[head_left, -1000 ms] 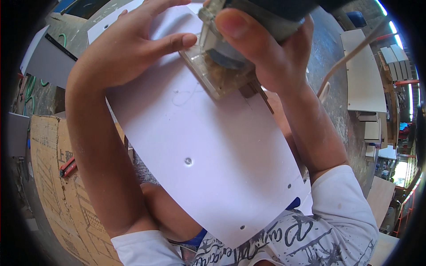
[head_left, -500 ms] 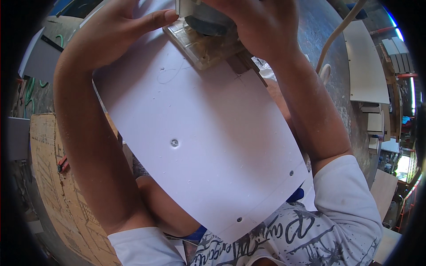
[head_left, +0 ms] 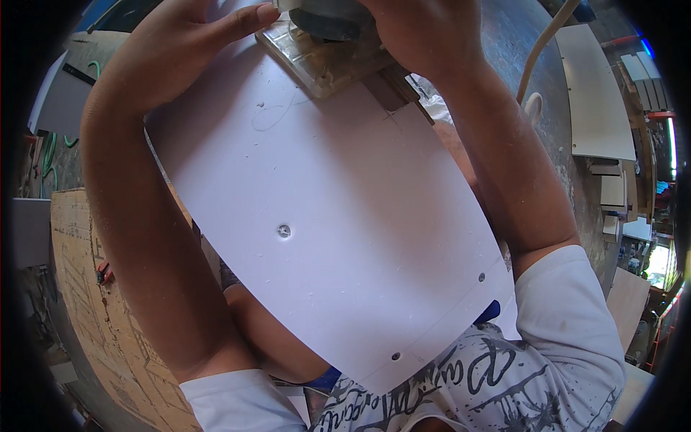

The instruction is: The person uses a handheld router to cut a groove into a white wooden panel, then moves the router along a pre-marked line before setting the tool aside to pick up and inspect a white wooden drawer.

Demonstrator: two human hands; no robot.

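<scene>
A white board (head_left: 345,194) lies across my lap, its near end against my shirt. At its far end stands a power tool with a clear plastic base plate and a dark round part, which looks like a trim router (head_left: 324,68). My left hand (head_left: 198,32) has its thumb pressed to the tool's left side; its other fingers are out of sight. From the right, my right hand (head_left: 432,36) is closed around the tool, its fingers cut off by the upper edge. Beside the base is a notch (head_left: 392,93) in the board's edge. Pale shavings and a hole (head_left: 284,231) mark the surface.
A pale cable (head_left: 536,61) hangs at the upper right. Flattened cardboard (head_left: 79,281) with a red-handled tool (head_left: 105,273) lies on the left. More white panels (head_left: 597,93) lean or lie at the right, near stacked boards. A green hose (head_left: 49,155) is at far left.
Both hands and the router have shifted slightly away from me and a little to the left in view. The board's near end appears slightly farther right. The grip looks the same.
</scene>
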